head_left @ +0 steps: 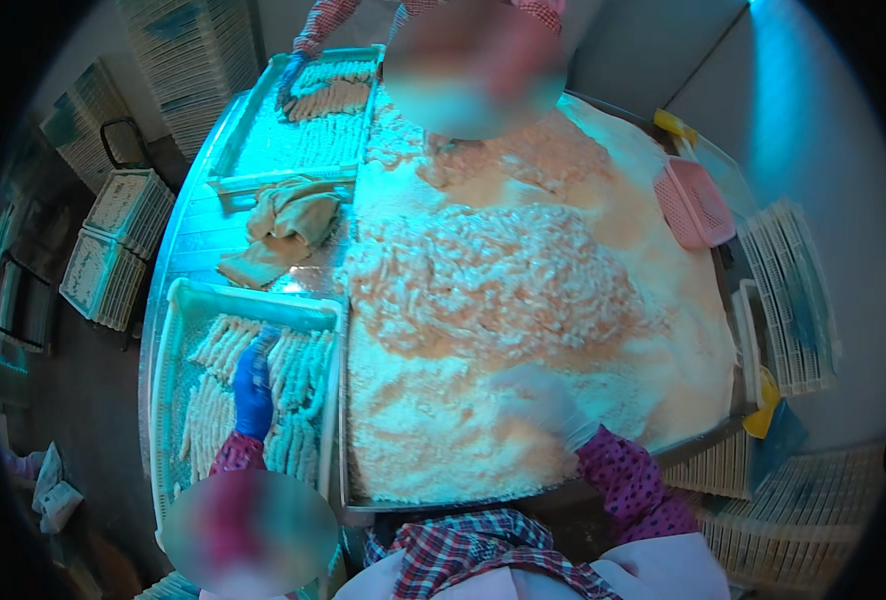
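Note:
Over a pale plastic tray (175,380) on the left, my left hand (253,388) wears a blue glove. Its fingers point away and press together among rows of white-coated strips (206,420); what they pinch is hidden. My right hand (538,398) is coated white and smeared by motion, low over the powder, which looks like flour (433,440). Whether its fingers are closed does not show. Just beyond lies a big heap of pale pinkish strips (493,275), like raw meat, dusted with flour.
Across the table, a co-worker's gloved hand (291,80) is at another tray (288,150) of strips. A tan cloth (291,222) lies between the trays. A pink basket (695,205) sits at the right edge. Stacked trays (118,235) stand on the floor at left.

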### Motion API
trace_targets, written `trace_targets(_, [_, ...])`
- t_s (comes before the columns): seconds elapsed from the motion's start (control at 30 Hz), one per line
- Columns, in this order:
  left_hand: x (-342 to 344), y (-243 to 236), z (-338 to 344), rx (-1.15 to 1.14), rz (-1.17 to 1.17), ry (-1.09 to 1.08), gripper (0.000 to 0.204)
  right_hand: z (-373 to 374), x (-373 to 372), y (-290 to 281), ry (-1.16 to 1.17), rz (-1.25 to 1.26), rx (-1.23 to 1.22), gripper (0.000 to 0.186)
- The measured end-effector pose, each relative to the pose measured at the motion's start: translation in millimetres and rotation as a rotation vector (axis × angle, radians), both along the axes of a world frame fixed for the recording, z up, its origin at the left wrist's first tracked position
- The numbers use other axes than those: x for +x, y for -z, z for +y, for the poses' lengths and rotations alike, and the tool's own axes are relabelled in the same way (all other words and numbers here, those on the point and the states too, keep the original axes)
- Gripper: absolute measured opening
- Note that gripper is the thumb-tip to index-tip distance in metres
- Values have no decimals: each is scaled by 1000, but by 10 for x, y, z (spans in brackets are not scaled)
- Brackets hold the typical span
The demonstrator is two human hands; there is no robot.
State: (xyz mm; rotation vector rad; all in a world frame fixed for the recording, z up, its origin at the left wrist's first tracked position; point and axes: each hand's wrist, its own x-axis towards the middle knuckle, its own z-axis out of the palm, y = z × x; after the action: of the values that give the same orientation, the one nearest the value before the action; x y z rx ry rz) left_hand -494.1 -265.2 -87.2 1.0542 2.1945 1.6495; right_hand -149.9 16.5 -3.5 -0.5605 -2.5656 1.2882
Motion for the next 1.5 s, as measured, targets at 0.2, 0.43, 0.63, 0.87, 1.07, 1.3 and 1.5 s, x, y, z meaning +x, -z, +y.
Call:
trace_targets(0.2, [1635,-258,839,-335,352,518,55,-216,485,257,225,34,442,32])
trace_targets(0.43, [2184,-178,1403,-208,237,393,53,-104,607,208,630,257,142,31])
trace_targets(0.63, [2090,-214,1292,55,-334,209,22,185,939,238,74,-105,391,20])
trace_targets(0.87, [2211,-258,1340,-101,91,273,18,-78,512,402,89,2,572,22])
trace_targets(1.07, [2101,-116,980,16,-442,184,20,88,850,332,-26,145,385,27])
trace_targets(1.3, [2404,-209,1255,2,-657,234,16,-365,779,476,235,83,473,28])
trace_targets(1.5, [2765,-224,1358,444,-1381,330,29,-520,560,57,369,260,-246,25])
